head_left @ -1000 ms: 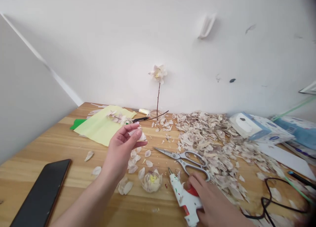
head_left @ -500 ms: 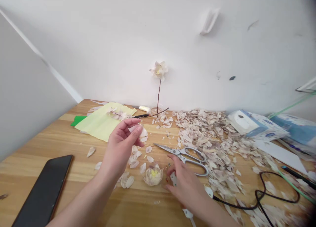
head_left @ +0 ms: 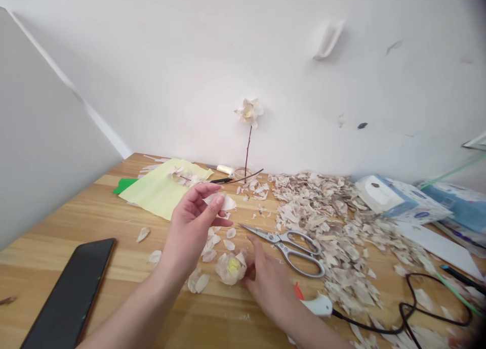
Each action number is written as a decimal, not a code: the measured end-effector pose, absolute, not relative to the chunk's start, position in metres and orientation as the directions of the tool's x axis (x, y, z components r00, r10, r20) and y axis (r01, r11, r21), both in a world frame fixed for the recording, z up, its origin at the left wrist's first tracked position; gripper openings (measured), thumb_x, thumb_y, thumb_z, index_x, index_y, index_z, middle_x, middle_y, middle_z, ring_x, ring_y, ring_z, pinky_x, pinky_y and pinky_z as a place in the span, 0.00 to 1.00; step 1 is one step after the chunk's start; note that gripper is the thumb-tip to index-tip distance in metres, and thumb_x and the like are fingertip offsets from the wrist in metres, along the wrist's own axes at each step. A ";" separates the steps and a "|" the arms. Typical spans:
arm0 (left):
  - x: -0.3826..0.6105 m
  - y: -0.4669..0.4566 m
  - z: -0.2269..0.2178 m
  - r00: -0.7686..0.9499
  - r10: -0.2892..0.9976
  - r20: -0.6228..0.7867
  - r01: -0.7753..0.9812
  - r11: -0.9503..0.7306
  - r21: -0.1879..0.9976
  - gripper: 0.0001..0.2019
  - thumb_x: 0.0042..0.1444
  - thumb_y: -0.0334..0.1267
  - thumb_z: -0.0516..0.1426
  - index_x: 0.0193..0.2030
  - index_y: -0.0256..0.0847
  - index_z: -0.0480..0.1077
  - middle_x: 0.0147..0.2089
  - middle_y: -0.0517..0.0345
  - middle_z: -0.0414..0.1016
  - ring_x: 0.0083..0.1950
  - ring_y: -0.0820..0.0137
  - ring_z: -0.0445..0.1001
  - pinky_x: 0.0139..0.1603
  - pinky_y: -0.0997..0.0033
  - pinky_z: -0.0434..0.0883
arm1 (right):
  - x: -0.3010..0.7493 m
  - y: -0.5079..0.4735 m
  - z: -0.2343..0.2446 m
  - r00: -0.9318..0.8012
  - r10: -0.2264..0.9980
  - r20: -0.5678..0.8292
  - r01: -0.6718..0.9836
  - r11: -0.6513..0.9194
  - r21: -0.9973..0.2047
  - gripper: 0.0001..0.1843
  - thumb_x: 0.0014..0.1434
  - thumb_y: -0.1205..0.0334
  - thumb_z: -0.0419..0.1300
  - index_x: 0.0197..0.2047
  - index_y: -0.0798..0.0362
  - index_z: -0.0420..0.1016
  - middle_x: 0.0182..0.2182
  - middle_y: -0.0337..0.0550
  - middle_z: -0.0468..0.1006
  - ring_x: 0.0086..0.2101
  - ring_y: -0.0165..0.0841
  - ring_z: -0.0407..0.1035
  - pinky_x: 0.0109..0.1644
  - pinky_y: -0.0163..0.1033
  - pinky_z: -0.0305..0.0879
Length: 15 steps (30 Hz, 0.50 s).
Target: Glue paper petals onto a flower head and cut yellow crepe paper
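My left hand [head_left: 193,220] is closed, pinching a pale dried petal [head_left: 227,202] between thumb and fingers above the table. Low on the wooden tabletop sits a whitish flower head [head_left: 230,269] with a yellow centre. The fingers of my right hand [head_left: 268,280] close on its right edge, while the index finger stretches out past it. Behind that hand lie open silver scissors [head_left: 283,240]. A white glue gun [head_left: 319,306] with a red trigger and black cord is partly hidden under my right forearm. Loose petals [head_left: 198,282] lie beside the flower head.
A big heap of dried petals [head_left: 315,202] covers the right side, near a tissue pack [head_left: 402,197]. Yellow paper [head_left: 152,192] lies back left, a black phone [head_left: 68,293] front left. A finished-looking flower on a stem [head_left: 248,146] stands against the wall.
My right hand has come off the glue gun and moved left onto the flower head, which has shifted slightly left. The left hand keeps the petal. The view has shifted a little.
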<state>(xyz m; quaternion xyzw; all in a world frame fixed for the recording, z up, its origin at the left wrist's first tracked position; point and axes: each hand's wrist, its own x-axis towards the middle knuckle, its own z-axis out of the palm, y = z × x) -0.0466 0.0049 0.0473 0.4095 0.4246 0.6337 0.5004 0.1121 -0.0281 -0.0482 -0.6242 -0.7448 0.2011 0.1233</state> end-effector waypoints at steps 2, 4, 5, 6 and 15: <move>-0.047 0.005 0.047 -0.155 0.983 0.096 -0.282 -0.138 0.949 0.10 0.47 0.39 0.61 0.38 0.43 0.71 0.25 0.66 0.65 0.25 0.80 0.66 0.27 0.78 0.76 | 0.112 -0.027 -0.048 -0.202 0.977 -0.062 0.874 0.151 -0.463 0.37 0.45 0.73 0.56 0.60 0.60 0.52 0.36 0.48 0.78 0.39 0.44 0.71 0.41 0.43 0.64; -0.047 0.006 0.046 -0.153 0.984 0.095 -0.278 -0.135 0.951 0.10 0.47 0.39 0.61 0.37 0.42 0.71 0.25 0.66 0.65 0.25 0.79 0.66 0.27 0.77 0.76 | 0.112 -0.027 -0.048 -0.213 0.976 -0.053 0.866 0.163 -0.473 0.37 0.45 0.71 0.57 0.60 0.60 0.52 0.38 0.49 0.78 0.40 0.44 0.71 0.41 0.43 0.64; -0.046 0.006 0.045 -0.154 0.984 0.094 -0.278 -0.135 0.951 0.10 0.47 0.39 0.61 0.37 0.42 0.71 0.26 0.66 0.66 0.26 0.79 0.67 0.27 0.77 0.76 | 0.111 -0.026 -0.048 -0.217 0.975 -0.050 0.864 0.168 -0.475 0.38 0.45 0.71 0.58 0.59 0.60 0.52 0.38 0.49 0.77 0.41 0.44 0.70 0.41 0.43 0.63; -0.046 0.006 0.045 -0.155 0.984 0.093 -0.280 -0.134 0.951 0.09 0.47 0.39 0.61 0.36 0.42 0.71 0.26 0.65 0.67 0.26 0.78 0.67 0.27 0.77 0.76 | 0.110 -0.026 -0.049 -0.218 0.975 -0.051 0.865 0.169 -0.473 0.38 0.45 0.70 0.58 0.59 0.61 0.52 0.38 0.50 0.77 0.41 0.44 0.70 0.41 0.43 0.64; -0.045 0.006 0.046 -0.156 0.986 0.056 -0.289 -0.100 0.952 0.10 0.46 0.41 0.61 0.36 0.41 0.70 0.27 0.65 0.67 0.25 0.78 0.67 0.26 0.76 0.75 | 0.113 -0.017 -0.045 -0.250 0.968 -0.004 0.810 0.207 -0.548 0.32 0.47 0.75 0.53 0.57 0.58 0.54 0.35 0.45 0.77 0.38 0.40 0.71 0.40 0.40 0.63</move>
